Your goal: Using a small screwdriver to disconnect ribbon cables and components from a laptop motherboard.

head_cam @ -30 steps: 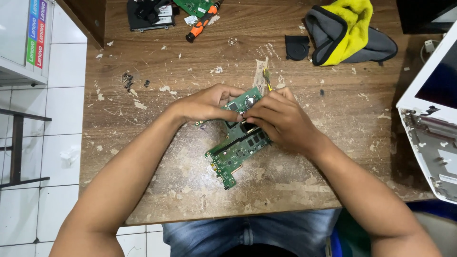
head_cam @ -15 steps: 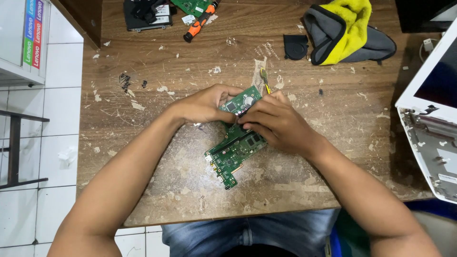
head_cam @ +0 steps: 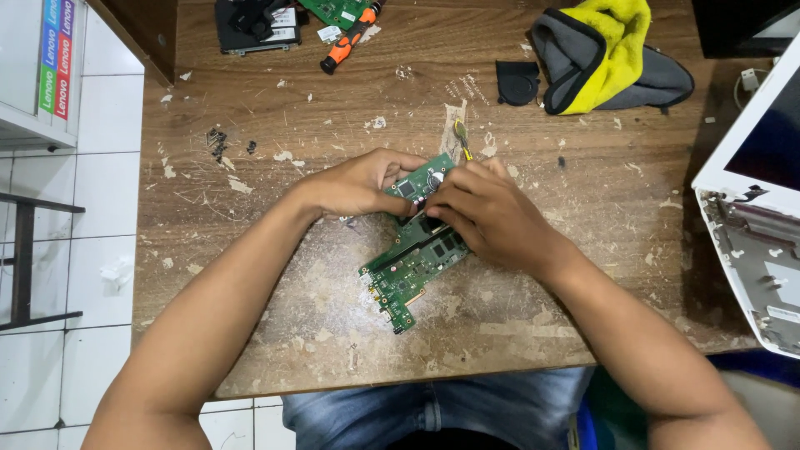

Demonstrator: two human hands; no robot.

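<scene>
Both hands, left and right, grip the board; screwdriver, cloth and laptop lie well apart.

Circuit board lies mid-tabletop, both hands on its far end. Behind it: screwdriver at left, cloth at right. Opened laptop at the right edge.

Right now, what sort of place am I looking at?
Probably an electronics repair bench: both hands work on a green circuit board on a scarred wooden table, with a screwdriver and an opened white laptop nearby.
</scene>
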